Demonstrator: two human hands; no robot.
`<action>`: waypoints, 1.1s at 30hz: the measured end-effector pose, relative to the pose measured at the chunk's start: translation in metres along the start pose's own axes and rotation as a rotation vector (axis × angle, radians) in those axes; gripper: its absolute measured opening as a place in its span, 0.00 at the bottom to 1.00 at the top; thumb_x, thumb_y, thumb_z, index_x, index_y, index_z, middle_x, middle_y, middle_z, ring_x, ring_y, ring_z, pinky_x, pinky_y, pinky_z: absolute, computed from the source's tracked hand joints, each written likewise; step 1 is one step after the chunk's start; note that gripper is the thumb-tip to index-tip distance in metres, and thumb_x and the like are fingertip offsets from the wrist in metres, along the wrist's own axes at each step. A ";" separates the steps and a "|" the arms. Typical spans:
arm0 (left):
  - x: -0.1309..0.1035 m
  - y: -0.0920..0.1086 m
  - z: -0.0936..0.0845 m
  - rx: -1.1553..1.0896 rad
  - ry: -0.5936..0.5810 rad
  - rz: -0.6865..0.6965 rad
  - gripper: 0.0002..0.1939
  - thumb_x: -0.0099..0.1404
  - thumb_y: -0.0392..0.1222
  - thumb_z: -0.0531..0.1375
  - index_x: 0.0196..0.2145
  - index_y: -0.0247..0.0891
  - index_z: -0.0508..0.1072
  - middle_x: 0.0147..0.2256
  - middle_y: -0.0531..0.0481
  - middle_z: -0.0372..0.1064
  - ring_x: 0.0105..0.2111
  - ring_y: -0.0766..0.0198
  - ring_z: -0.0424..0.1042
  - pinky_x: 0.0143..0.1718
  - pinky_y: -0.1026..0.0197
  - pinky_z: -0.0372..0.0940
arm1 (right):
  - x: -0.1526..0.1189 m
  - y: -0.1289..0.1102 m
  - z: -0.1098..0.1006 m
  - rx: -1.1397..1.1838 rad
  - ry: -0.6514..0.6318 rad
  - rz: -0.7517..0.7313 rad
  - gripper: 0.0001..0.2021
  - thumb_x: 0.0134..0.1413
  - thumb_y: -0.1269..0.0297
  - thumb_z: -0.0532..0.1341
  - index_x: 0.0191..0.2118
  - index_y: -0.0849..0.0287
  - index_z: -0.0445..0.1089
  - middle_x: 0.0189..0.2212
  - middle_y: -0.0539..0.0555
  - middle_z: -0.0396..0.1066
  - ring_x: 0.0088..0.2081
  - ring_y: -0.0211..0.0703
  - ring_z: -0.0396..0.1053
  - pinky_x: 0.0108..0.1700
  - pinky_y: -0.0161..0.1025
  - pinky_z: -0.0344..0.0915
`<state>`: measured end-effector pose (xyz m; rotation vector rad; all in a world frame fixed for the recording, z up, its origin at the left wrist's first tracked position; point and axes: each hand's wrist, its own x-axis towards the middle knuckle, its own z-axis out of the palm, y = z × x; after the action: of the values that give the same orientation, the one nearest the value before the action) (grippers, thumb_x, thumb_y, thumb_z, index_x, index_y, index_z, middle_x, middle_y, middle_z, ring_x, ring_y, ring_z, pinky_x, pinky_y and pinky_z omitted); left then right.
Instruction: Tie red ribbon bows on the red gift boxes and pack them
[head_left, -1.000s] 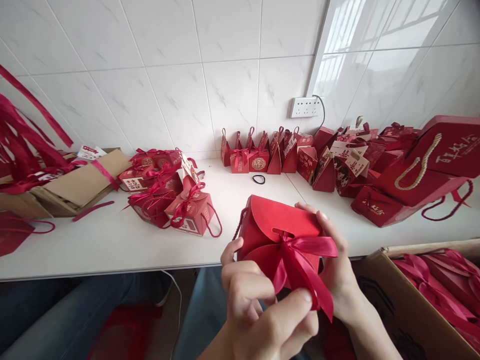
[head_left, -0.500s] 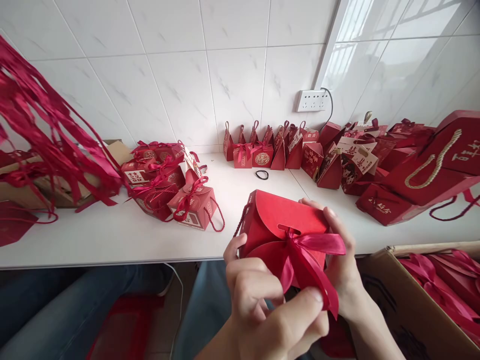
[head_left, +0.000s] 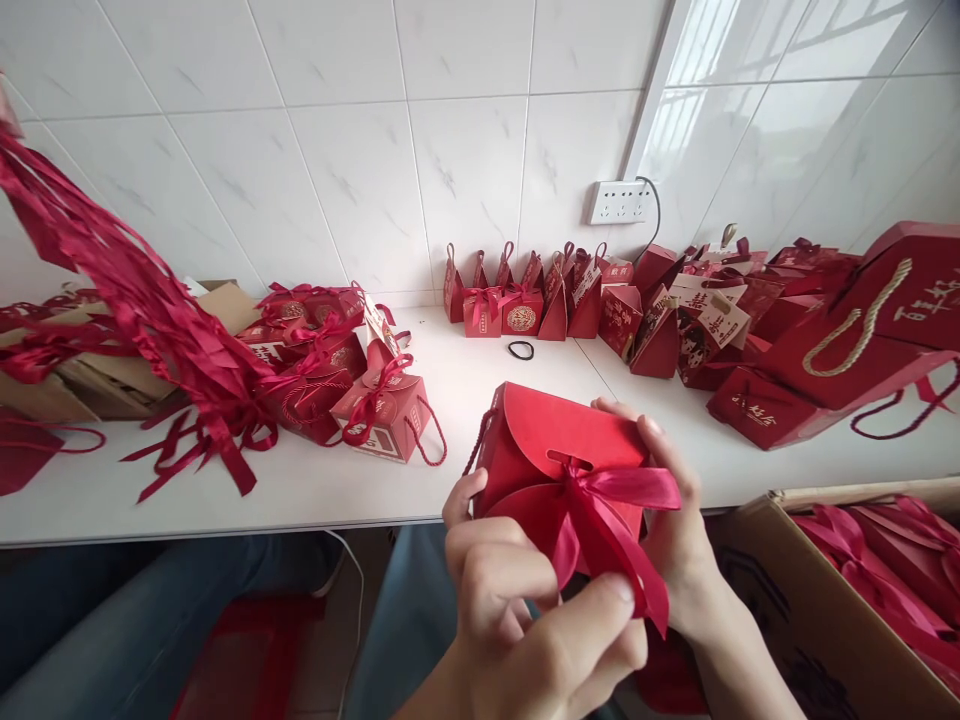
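Observation:
A red gift box (head_left: 574, 418) with curved overlapping flaps is held over the table's front edge. A shiny dark pink ribbon (head_left: 626, 488) comes out of the slot in its top and is tied in a bow. My left hand (head_left: 536, 620) pinches a tail of this ribbon between thumb and fingers, while one finger rests at the box's left side. Around the box's right side my right hand (head_left: 686, 550) is wrapped, its fingertips at the far edge. A twisted cord handle (head_left: 480, 440) shows on the box's left.
Several small red gift boxes (head_left: 523, 312) line the tiled wall; more pile up at right and left. A carton (head_left: 750, 550) of ribboned boxes stands at lower right. A bundle of ribbons (head_left: 150, 270) hangs at left from another person's hand (head_left: 6, 108). A black band (head_left: 520, 350) lies on the table.
The ribbon bundle at left has swung down and right, its ends now lying on the table beside the boxes. My hands keep nearly the same grip on box and ribbon.

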<state>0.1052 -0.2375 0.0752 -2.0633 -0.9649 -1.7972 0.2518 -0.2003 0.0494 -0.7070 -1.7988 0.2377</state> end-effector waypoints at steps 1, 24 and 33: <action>-0.001 0.000 0.000 -0.003 -0.002 0.004 0.09 0.55 0.27 0.60 0.31 0.39 0.69 0.30 0.55 0.53 0.31 0.69 0.60 0.53 0.47 0.61 | 0.000 0.000 0.000 -0.004 0.003 -0.003 0.43 0.51 0.77 0.61 0.67 0.49 0.39 0.65 0.56 0.47 0.64 0.54 0.49 0.63 0.57 0.52; 0.007 -0.095 0.038 -0.031 -0.304 -0.566 0.08 0.59 0.43 0.59 0.25 0.40 0.66 0.25 0.54 0.65 0.29 0.64 0.69 0.33 0.62 0.65 | -0.026 0.008 -0.049 0.166 0.349 0.747 0.38 0.43 0.51 0.68 0.60 0.54 0.55 0.57 0.61 0.61 0.55 0.59 0.64 0.54 0.61 0.62; -0.052 -0.122 0.104 0.163 -0.677 -0.313 0.23 0.63 0.51 0.49 0.48 0.34 0.69 0.55 0.31 0.59 0.61 0.38 0.50 0.52 0.39 0.58 | -0.036 -0.010 -0.089 0.960 0.518 1.160 0.25 0.56 0.39 0.49 0.46 0.52 0.68 0.47 0.52 0.73 0.50 0.45 0.70 0.56 0.51 0.62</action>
<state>0.1111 -0.1019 -0.0250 -2.5661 -1.6165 -1.0597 0.3374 -0.2448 0.0565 -0.8838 -0.4631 1.4158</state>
